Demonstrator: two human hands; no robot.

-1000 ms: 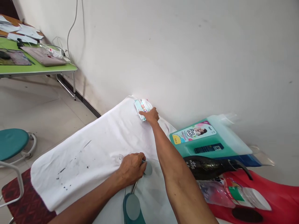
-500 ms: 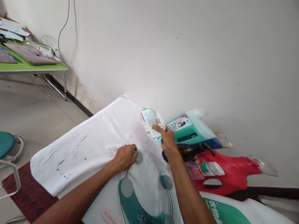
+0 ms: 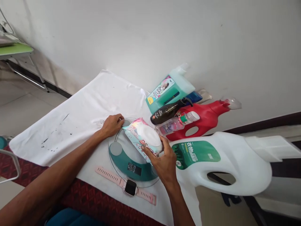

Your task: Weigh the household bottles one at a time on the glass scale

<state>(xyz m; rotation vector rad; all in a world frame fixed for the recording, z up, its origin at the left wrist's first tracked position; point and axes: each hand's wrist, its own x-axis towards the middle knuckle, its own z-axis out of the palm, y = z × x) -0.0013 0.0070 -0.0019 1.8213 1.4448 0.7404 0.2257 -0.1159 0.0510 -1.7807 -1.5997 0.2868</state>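
My right hand (image 3: 163, 161) grips a pack of wet wipes (image 3: 143, 138) and holds it over a round glass scale (image 3: 127, 160) with a teal base and a dark display. My left hand (image 3: 113, 124) rests on the far left rim of the scale, fingers curled over its edge. The scale sits on a white cloth (image 3: 80, 116) spread over the table.
A pink smartwatch (image 3: 128, 186) lies in front of the scale. To the right lie a large white detergent jug (image 3: 223, 163), a red jug (image 3: 207, 117), a teal bottle (image 3: 168, 91), a dark bottle (image 3: 168, 110) and a small clear bottle (image 3: 175, 124). The wall is close behind.
My right hand has carried the wipes pack from the far edge of the cloth back over the scale. The view has swung right and down. My left hand stays on the scale's rim.
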